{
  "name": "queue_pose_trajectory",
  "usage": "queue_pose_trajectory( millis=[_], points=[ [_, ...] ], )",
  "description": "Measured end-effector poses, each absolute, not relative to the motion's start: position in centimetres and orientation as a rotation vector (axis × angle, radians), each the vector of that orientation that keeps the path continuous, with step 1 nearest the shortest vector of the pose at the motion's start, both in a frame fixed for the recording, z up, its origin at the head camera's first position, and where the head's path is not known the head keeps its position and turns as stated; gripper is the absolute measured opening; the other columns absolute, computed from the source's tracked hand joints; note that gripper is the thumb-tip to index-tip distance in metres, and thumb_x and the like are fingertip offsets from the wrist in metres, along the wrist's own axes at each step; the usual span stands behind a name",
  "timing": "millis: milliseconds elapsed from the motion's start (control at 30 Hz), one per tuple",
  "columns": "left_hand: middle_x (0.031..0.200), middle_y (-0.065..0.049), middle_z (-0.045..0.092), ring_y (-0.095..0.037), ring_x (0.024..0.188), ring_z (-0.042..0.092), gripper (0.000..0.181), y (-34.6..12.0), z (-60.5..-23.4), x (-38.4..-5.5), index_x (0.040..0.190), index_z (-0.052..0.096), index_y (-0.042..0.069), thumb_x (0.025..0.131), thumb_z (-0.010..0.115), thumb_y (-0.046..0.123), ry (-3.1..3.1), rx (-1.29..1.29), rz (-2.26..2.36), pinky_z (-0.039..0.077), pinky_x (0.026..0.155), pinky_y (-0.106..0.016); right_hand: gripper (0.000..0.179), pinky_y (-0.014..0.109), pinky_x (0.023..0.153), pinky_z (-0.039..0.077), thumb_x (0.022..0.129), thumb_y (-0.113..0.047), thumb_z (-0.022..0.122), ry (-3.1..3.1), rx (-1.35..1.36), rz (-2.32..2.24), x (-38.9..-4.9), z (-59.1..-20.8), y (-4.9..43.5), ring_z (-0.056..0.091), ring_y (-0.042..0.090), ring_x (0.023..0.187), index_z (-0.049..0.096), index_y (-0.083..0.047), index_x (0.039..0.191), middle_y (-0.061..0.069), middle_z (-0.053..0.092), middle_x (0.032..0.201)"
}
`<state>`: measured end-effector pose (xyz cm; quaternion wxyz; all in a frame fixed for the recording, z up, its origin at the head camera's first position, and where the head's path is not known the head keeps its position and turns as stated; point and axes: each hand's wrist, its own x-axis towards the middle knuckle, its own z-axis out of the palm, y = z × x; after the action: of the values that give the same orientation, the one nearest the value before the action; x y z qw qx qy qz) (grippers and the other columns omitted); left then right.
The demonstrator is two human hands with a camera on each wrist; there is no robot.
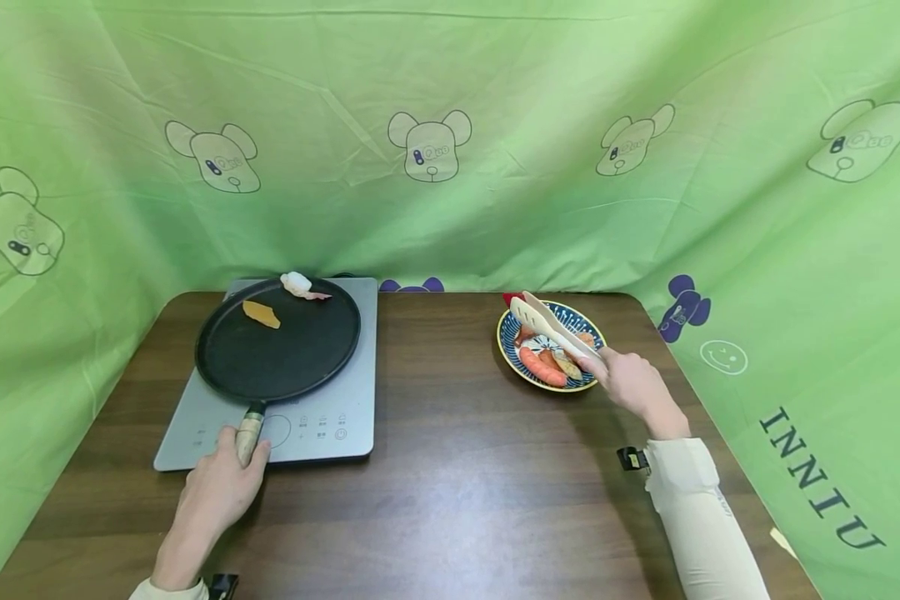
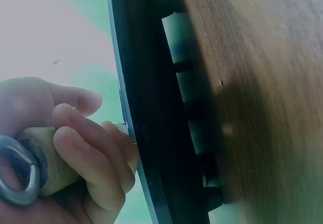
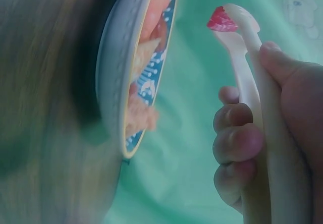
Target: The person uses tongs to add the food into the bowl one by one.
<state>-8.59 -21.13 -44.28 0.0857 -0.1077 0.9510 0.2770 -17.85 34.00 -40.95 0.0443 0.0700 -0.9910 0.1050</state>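
Observation:
My left hand [image 1: 221,483] grips the wooden handle [image 1: 249,435] of a flat black pan [image 1: 277,354] on an induction cooktop. In the left wrist view the fingers curl round the handle [image 2: 58,171], beside its metal hanging ring [image 2: 30,171]. On the pan lie a yellow-brown piece of food [image 1: 261,314] and a shrimp-like white and pink piece [image 1: 300,285] near the far rim. My right hand [image 1: 633,385] holds pale tongs [image 1: 558,332] above a blue patterned plate [image 1: 504,354]. A red piece of food [image 3: 223,20] is pinched between the tong tips.
The grey cooktop [image 1: 348,379] stands at the left of the brown wooden table [image 1: 450,467]. Food on the plate includes a pink sausage [image 1: 542,367] and a pale brown slice [image 1: 567,365]. A green curtain [image 1: 435,225] with bear prints hangs behind and along the sides.

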Motion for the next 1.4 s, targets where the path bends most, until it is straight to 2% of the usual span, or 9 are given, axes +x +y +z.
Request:
queue_pose_trajectory(
  millis=[100, 200, 267, 400, 533, 767, 1000, 1400],
  points=[
    [0.069, -0.014, 0.045, -0.025, 0.053, 0.046, 0.062, -21.1, -44.3, -8.6, 0.124, 0.028, -0.007, 0.096, 0.038, 0.048, 2.834, -0.324, 0.82, 0.034, 0.045, -0.036, 0.048, 0.057, 0.06, 0.043, 0.098, -0.047, 0.044, -3.015, 0.232, 0.32, -17.8, -41.0, 33.3, 0.06, 0.044, 0.069, 0.061, -0.003, 0.107, 0.022, 0.06, 0.075],
    [0.069, -0.014, 0.044, -0.025, 0.053, 0.046, 0.061, -21.1, -44.4, -8.6, 0.124, 0.028, -0.007, 0.096, 0.038, 0.047, 2.83, -0.323, 0.819, 0.034, 0.045, -0.036, 0.051, 0.058, 0.06, 0.043, 0.098, -0.047, 0.044, -2.992, 0.253, 0.325, -17.8, -41.0, 32.5, 0.061, 0.046, 0.071, 0.057, -0.004, 0.121, 0.025, 0.061, 0.078],
    [0.069, -0.014, 0.044, -0.025, 0.053, 0.046, 0.062, -21.1, -44.4, -8.6, 0.124, 0.028, -0.007, 0.096, 0.038, 0.048, 2.829, -0.322, 0.816, 0.034, 0.045, -0.036, 0.049, 0.058, 0.059, 0.043, 0.097, -0.047, 0.044, -2.977, 0.262, 0.327, -17.8, -41.0, 31.9, 0.06, 0.045, 0.07, 0.059, -0.005, 0.115, 0.022, 0.059, 0.075],
    [0.069, -0.014, 0.044, -0.025, 0.053, 0.046, 0.061, -21.0, -44.3, -8.6, 0.123, 0.028, -0.006, 0.096, 0.038, 0.048, 2.826, -0.314, 0.817, 0.034, 0.045, -0.036, 0.039, 0.054, 0.056, 0.041, 0.097, -0.045, 0.046, -2.957, 0.291, 0.345, -18.0, -40.8, 30.7, 0.057, 0.038, 0.062, 0.056, -0.009, 0.089, 0.012, 0.054, 0.067],
    [0.069, -0.015, 0.044, -0.025, 0.053, 0.046, 0.062, -21.0, -44.3, -8.7, 0.124, 0.027, -0.006, 0.096, 0.038, 0.049, 2.818, -0.313, 0.821, 0.034, 0.045, -0.036, 0.036, 0.051, 0.056, 0.041, 0.096, -0.042, 0.05, -2.938, 0.347, 0.357, -18.3, -40.5, 29.3, 0.054, 0.032, 0.061, 0.051, -0.011, 0.078, 0.006, 0.049, 0.064],
    [0.069, -0.014, 0.044, -0.025, 0.053, 0.046, 0.06, -21.0, -44.3, -8.9, 0.122, 0.029, -0.006, 0.096, 0.037, 0.047, 2.829, -0.288, 0.825, 0.034, 0.045, -0.036, 0.03, 0.046, 0.059, 0.042, 0.097, -0.032, 0.053, -2.873, 0.487, 0.367, -19.2, -40.3, 26.8, 0.05, 0.028, 0.059, 0.054, -0.009, 0.078, 0.003, 0.048, 0.059],
    [0.07, -0.016, 0.046, -0.026, 0.054, 0.046, 0.05, -21.0, -44.3, -9.1, 0.127, 0.026, -0.008, 0.096, 0.037, 0.029, 2.833, -0.269, 0.821, 0.034, 0.046, -0.036, 0.031, 0.043, 0.052, 0.041, 0.096, -0.04, 0.051, -2.872, 0.527, 0.424, -20.4, -39.6, 24.2, 0.052, 0.024, 0.056, 0.051, -0.012, 0.082, 0.002, 0.048, 0.059],
    [0.07, -0.015, 0.046, -0.026, 0.054, 0.046, 0.048, -21.5, -44.2, -8.9, 0.126, 0.025, -0.009, 0.096, 0.036, 0.028, 2.814, -0.253, 0.805, 0.034, 0.047, -0.036, 0.032, 0.034, 0.05, 0.037, 0.098, -0.04, 0.047, -2.909, 0.682, 0.458, -21.7, -38.8, 19.8, 0.042, 0.017, 0.051, 0.051, -0.013, 0.08, -0.002, 0.041, 0.059]
  ],
)
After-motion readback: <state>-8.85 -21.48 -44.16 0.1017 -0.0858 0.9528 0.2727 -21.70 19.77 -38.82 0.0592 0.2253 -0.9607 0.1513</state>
